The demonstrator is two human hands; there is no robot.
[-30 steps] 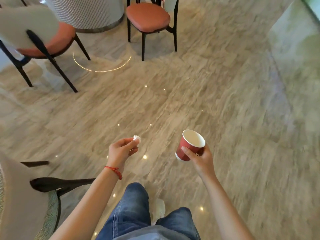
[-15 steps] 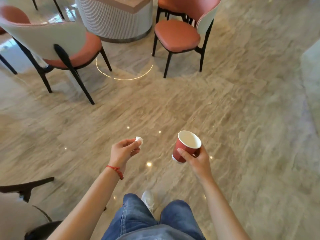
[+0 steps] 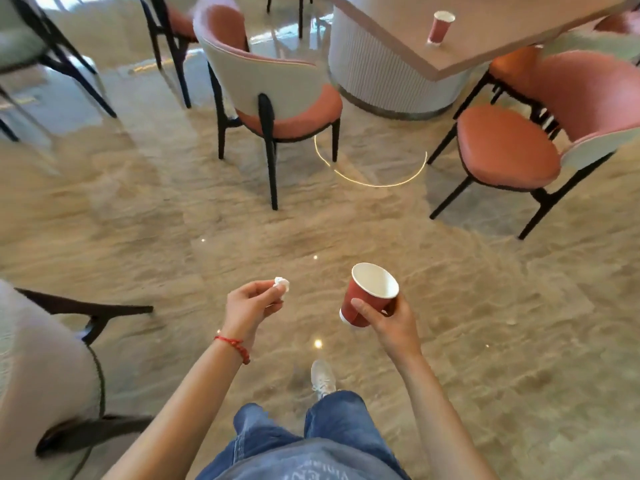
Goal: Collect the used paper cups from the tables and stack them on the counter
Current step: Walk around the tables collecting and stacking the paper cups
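Observation:
My right hand (image 3: 393, 323) grips a red paper cup (image 3: 367, 295) with a white inside, tilted to the left, in front of my waist. My left hand (image 3: 250, 306) pinches a small crumpled white tissue (image 3: 282, 285) between thumb and fingertips. A second red paper cup (image 3: 440, 27) stands upright on the beige table top (image 3: 502, 39) at the upper right, far from both hands.
The table rests on a white ribbed round base (image 3: 374, 81). Orange-seated chairs stand at its near left (image 3: 273, 95) and right (image 3: 530, 133). Another chair (image 3: 45, 368) is close at my lower left. Polished stone floor (image 3: 173, 237) lies between me and the table.
The view has swung up and to the left while I walk forward; the table, its chairs and the cup on it have come nearer. Both hands keep their holds.

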